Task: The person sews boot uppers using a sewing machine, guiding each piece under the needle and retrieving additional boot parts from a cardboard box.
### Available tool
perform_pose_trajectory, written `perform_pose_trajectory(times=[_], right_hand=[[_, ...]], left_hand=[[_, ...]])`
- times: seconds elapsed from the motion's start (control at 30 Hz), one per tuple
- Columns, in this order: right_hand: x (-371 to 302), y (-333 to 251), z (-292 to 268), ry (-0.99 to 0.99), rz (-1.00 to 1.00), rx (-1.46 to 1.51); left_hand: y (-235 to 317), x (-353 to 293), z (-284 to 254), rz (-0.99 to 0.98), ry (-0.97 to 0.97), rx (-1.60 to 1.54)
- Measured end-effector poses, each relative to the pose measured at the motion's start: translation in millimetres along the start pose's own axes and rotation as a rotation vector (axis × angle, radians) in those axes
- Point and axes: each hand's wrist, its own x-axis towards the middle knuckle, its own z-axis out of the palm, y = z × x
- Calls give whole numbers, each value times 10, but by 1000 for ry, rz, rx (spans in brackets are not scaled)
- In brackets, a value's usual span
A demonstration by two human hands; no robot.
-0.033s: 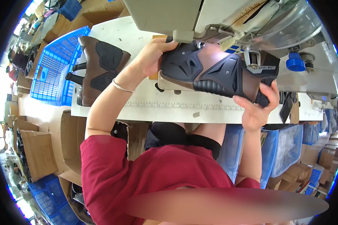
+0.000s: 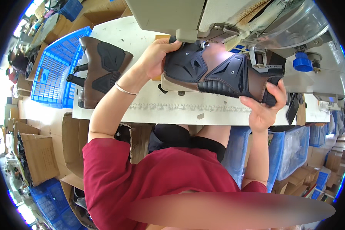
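Note:
A brown and black boot upper (image 2: 222,82) with moulded panels and ribbed padding lies sideways under the head of a white sewing machine (image 2: 168,17). My left hand (image 2: 156,57) is closed on its left end, thumb on top. At the right end, my right hand (image 2: 266,109) grips the dark edge between thumb and fingers. A bright light falls on the brown part beneath the needle area; the needle tip itself is hard to make out. Another boot upper (image 2: 92,82) of the same kind, with black straps, rests on the table left of my left forearm.
A blue plastic basket (image 2: 51,82) leans at the table's left edge. A printed ruler scale (image 2: 195,107) runs along the white tabletop (image 2: 149,117). A clear plastic cover (image 2: 299,28) and blue knob (image 2: 303,63) are at upper right. Cardboard boxes (image 2: 72,142) and lined blue crates (image 2: 293,153) stand below.
My right hand and the right end of the boot upper have shifted very slightly up and to the right. My left hand stays in place.

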Motion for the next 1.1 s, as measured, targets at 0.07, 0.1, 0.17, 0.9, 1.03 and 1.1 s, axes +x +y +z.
perform_pose_trajectory(times=[0.07,0.1,0.17,0.9,1.03,1.1], right_hand=[[-22,47,-1,-7,-47,7],[-33,12,14,24,-18,9],[-38,-133,22,28,43,-39],[565,-1276,-275,-167,420,1875],[540,-1358,-344,-183,648,1781],[522,-1293,-211,-103,405,1899]], left_hand=[[-46,-26,6,4,-34,-34],[-60,-35,9,-2,-35,-37],[-59,-24,9,-7,-25,-137],[-220,234,-127,179,-126,24],[-219,246,-118,167,-142,27],[-221,244,-125,167,-130,27]])
